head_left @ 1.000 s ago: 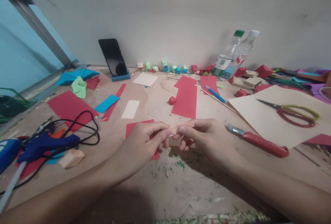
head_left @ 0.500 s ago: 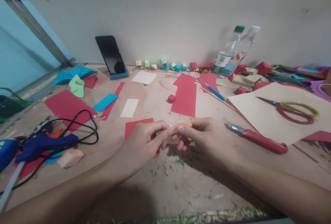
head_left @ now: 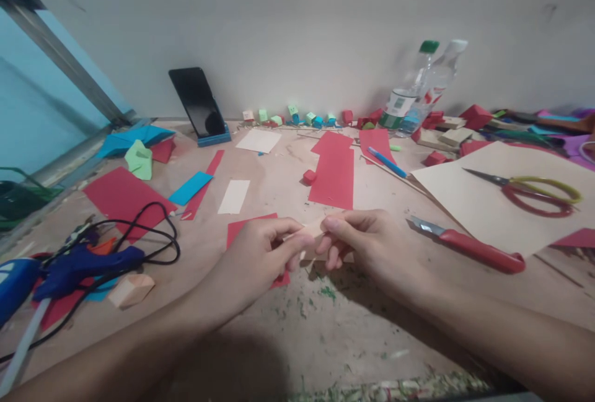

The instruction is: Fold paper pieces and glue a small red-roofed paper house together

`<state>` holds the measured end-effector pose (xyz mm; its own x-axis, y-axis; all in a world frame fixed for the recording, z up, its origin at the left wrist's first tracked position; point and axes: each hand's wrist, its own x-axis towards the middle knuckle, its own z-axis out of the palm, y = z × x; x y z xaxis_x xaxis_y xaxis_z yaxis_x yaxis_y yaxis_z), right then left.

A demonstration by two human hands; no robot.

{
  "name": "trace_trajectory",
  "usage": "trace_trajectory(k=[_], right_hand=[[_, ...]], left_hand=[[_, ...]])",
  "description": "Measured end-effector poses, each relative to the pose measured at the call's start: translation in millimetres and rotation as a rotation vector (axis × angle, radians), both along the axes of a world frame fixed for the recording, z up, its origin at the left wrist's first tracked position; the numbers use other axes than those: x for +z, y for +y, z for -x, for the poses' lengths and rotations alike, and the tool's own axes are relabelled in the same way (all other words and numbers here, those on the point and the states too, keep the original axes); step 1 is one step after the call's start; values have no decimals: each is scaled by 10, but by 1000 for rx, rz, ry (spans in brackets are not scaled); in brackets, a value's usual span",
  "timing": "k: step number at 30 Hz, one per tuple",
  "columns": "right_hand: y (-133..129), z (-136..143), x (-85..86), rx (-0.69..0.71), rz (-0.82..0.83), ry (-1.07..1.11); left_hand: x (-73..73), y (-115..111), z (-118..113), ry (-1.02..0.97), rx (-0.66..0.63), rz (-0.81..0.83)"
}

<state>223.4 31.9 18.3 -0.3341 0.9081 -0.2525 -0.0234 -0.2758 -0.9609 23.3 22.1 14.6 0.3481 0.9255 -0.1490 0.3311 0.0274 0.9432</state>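
Note:
Both my hands meet over the near middle of the table, pinching a small strip of cream paper (head_left: pixel 312 228) between them. My left hand (head_left: pixel 267 246) grips its left end with thumb and forefinger. On the other end, my right hand (head_left: pixel 365 238) has its thumb pressed on top, with the lower fingers curled beneath. My fingers hide part of the strip. Under and behind my left hand lies a sheet of red paper (head_left: pixel 239 228), and a pale piece (head_left: pixel 344 257) shows below my right fingers. A red utility knife (head_left: pixel 478 249) rests to the right.
Scissors (head_left: pixel 534 191) lie on a large cream sheet (head_left: pixel 469 204) at right. At left are a blue glue gun (head_left: pixel 88 269) with its cord and a folded cream box (head_left: pixel 131 290). A phone (head_left: pixel 198 101) on a stand, small paper cubes (head_left: pixel 292 111) and plastic bottles (head_left: pixel 400 101) line the wall.
My right thumb has shifted slightly, and more of the cream strip shows between my hands. Both hands keep their pinch. The whole view has moved a little.

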Motion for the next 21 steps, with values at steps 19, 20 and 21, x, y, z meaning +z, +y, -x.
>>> trace_trajectory(k=[19, 20, 21], right_hand=[[111, -96, -1, 26, 62, 168], [104, -91, 7, 22, 64, 170], [97, -85, 11, 18, 63, 172]], left_hand=[[4, 31, 3, -162, 123, -73], [5, 32, 8, -166, 125, -87], [5, 30, 12, -169, 127, -100]])
